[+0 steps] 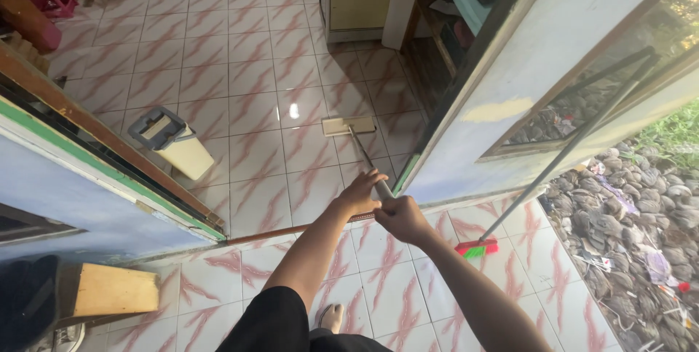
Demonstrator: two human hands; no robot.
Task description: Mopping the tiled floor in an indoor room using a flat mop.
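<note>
seen from above, looking down past a dark sleeve and a bare foot (331,316) on a tiled floor (255,68) of pale squares with pink streaks. just ahead, both arms stretched forward through an open doorway. right hand (403,219) closed in a fist around the handle of a flat mop (349,126), fingers pressed together and wrapped tight. left hand (362,190) a little further up the same handle, touching it with fingers held close and laid over the top rather than curled fully round. mop handle running away from the hands to a flat rectangular cream head lying on the tiles inside the room. left of the mop, well apart, a cream bucket (171,142) with a grey top, tilted. near left, a wooden box (113,290) beside the blue door frame. right of the hands, a broom (553,155) with a red and green head leaning against the pale outside wall, and a heap of coconut husks (633,206) beyond.
</note>
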